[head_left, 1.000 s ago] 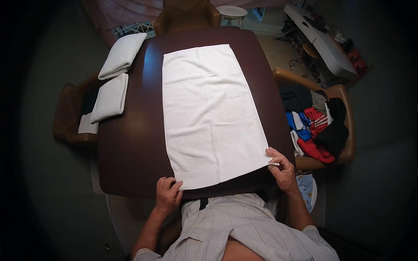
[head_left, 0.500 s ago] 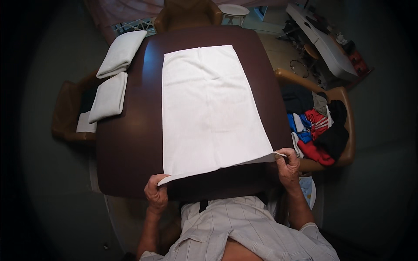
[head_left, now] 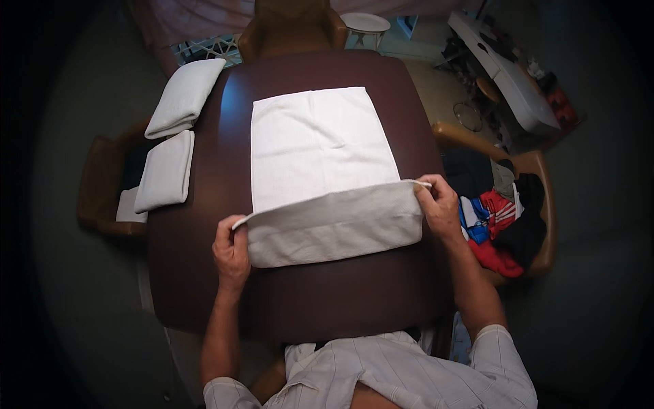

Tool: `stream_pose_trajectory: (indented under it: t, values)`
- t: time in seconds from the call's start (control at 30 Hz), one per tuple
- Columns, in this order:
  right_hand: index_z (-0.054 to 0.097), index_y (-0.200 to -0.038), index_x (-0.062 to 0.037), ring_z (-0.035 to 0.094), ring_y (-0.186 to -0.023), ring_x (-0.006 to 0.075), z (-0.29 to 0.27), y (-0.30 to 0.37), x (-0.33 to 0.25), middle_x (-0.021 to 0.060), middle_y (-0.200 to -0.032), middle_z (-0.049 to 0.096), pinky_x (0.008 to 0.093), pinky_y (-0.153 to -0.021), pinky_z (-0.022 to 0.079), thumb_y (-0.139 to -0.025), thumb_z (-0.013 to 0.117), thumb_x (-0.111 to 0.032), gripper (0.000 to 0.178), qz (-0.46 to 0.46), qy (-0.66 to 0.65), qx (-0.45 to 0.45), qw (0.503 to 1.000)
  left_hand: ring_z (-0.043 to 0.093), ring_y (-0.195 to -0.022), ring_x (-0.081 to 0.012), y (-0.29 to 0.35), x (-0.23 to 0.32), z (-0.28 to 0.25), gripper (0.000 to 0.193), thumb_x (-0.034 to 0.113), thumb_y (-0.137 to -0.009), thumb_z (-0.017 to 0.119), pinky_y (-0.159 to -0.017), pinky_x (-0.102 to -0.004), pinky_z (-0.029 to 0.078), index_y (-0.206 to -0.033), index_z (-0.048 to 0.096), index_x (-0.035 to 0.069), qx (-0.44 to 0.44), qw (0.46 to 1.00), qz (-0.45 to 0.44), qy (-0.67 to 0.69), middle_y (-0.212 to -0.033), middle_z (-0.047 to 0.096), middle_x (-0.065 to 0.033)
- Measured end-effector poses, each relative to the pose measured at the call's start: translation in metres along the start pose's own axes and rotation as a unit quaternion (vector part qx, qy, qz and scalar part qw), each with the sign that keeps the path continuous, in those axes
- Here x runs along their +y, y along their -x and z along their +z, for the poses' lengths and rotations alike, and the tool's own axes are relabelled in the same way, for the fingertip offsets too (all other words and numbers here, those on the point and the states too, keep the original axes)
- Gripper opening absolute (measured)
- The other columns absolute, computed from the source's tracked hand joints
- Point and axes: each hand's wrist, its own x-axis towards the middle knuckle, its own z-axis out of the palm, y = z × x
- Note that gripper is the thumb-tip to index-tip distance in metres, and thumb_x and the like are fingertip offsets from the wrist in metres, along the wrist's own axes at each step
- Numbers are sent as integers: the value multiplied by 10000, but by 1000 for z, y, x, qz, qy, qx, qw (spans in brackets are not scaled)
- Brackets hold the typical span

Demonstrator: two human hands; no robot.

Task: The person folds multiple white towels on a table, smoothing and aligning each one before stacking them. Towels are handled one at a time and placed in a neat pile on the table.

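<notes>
A white towel (head_left: pixel 317 140) lies lengthwise on the dark brown table (head_left: pixel 327 300). Its near end is lifted and turned up, so the greyish shaded underside faces me. At the left corner of that raised edge, my left hand (head_left: pixel 232 252) pinches the cloth between thumb and fingers. My right hand (head_left: pixel 439 204) grips the opposite corner, slightly farther from me. Between the two hands the edge is held nearly straight, above the part of the towel still flat on the table.
Two folded white towels, one farther (head_left: pixel 185 97) and one nearer (head_left: pixel 165 170), sit at the table's left edge. A tan chair (head_left: pixel 548 218) on the right holds a heap of clothes (head_left: pixel 494 218). Other tan chairs stand at the far side (head_left: pixel 289 31) and left (head_left: pixel 95 184).
Both hands have moved away from me and up, carrying the towel's near edge forward. The underside of that end now shows.
</notes>
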Motion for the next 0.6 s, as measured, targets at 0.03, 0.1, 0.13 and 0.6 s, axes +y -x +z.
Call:
stream_pose_trajectory:
  t: [0.03, 0.1, 0.13, 0.6]
  values:
    - [700, -1024, -19, 513, -701, 59, 6, -17, 6, -23, -790, 609, 254, -621, 444, -977, 704, -136, 126, -6, 0, 0, 1000, 621, -888, -123, -15, -5, 6, 117, 77, -1057, 591, -793, -290, 512, -1134, 650, 12, -3, 1000, -13, -1, -980, 684, -55]
    - [703, -1012, -17, 500, -691, 56, 20, -46, 16, -36, -769, 590, 253, -609, 431, -975, 700, -134, 122, 21, -15, -14, 1000, 578, -840, -99, -42, -17, 18, 128, 108, -1061, 593, -758, -274, 492, -1121, 651, 10, -7, 999, -39, -4, -934, 648, -18]
    - [705, -1007, -16, 493, -686, 54, 28, -61, 22, -42, -759, 580, 253, -603, 424, -975, 698, -132, 121, 34, -23, -22, 999, 550, -820, -88, -54, -26, 24, 135, 122, -1062, 595, -737, -267, 477, -1114, 651, 10, -10, 999, -46, -11, -913, 621, -2]
    - [632, -1271, 20, 632, -791, 128, 96, -134, 85, 58, -854, 698, 311, -738, 528, -929, 747, -223, 435, 117, 78, -11, 990, 536, -707, -49, -119, -149, 61, 290, 200, -1025, 640, -641, -250, 457, -1184, 653, -42, -49, 980, -187, -56, -828, 641, 10]
